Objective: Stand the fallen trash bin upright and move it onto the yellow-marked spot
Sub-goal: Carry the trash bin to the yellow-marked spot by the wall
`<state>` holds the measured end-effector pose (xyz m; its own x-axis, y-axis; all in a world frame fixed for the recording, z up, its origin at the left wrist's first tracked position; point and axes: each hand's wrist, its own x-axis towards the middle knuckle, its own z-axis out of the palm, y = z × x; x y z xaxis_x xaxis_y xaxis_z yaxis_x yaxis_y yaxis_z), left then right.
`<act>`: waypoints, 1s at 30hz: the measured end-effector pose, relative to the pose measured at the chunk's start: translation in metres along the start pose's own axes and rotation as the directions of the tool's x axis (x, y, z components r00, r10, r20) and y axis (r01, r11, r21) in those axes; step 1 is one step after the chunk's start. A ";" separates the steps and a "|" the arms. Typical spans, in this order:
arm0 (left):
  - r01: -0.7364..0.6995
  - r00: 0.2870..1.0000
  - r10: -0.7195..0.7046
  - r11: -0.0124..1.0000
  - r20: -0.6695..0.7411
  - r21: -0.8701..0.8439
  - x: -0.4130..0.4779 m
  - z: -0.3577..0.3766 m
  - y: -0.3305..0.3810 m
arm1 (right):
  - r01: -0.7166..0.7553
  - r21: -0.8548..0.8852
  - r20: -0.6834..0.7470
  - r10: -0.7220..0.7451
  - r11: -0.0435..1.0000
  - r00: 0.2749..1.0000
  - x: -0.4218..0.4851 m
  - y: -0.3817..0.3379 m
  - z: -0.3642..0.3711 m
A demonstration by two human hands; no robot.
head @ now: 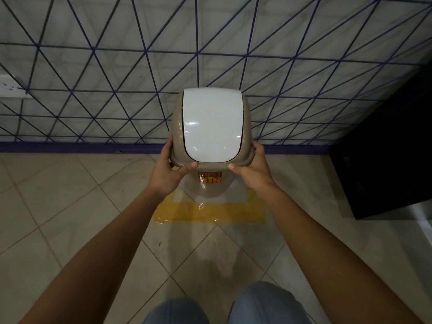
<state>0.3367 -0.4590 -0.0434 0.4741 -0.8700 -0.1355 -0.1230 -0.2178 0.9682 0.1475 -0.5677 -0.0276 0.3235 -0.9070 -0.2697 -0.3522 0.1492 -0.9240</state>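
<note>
With both hands on its lid rim, the trash bin [211,183] stands upright, seen from above. Left hand [167,170] grips the near-left corner of the tan lid frame [176,127]; its fingers [168,146] wrap up the left side and the thumb lies along the front edge. Right hand [253,169] mirrors that on the near-right corner, thumb on the front edge, fingers curled around the side. Both hands closed on the frame.

White swing flap [213,123] sits shut in the frame and faces the camera. Below the lid, the pale bin body shows an orange label [210,177] reading partly "BIN".

Bin base sits inside the yellow-marked spot [210,212], a taped outline on the tiled floor [70,206]; the front tape strip runs just in front of the base, side strips partly hidden by the wrists. Cannot tell if the base is touching the floor or held just above it.

Bin is near the wall [93,66], which has white tiles with dark diagonal lines and a purple skirting. Black cabinet [392,148] stands to the right, well apart. Person's knees in blue jeans [264,305] show at the bottom edge.
</note>
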 end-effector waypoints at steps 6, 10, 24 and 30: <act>0.017 1.000 -0.018 1.000 -0.023 -0.023 -0.001 0.002 0.000 | 0.010 0.025 -0.019 -0.010 1.000 1.000 -0.002 0.002 0.002; 0.025 0.999 -0.026 0.999 -0.039 -0.034 -0.003 0.006 0.001 | 0.002 0.063 -0.040 0.000 0.998 0.999 0.000 -0.001 0.000; -0.057 0.996 0.066 0.988 -0.061 0.143 0.002 0.010 0.015 | 0.147 -0.173 -0.084 -0.163 0.974 0.983 -0.002 -0.004 -0.002; -0.032 0.998 0.038 0.993 -0.048 0.116 0.000 0.010 0.017 | 0.140 -0.198 -0.090 -0.161 0.970 0.983 0.000 -0.003 -0.002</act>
<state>0.3260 -0.4672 -0.0289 0.5105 -0.8553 -0.0882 -0.2383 -0.2393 0.9412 0.1473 -0.5684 -0.0240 0.2954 -0.9509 -0.0922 -0.4701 -0.0607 -0.8805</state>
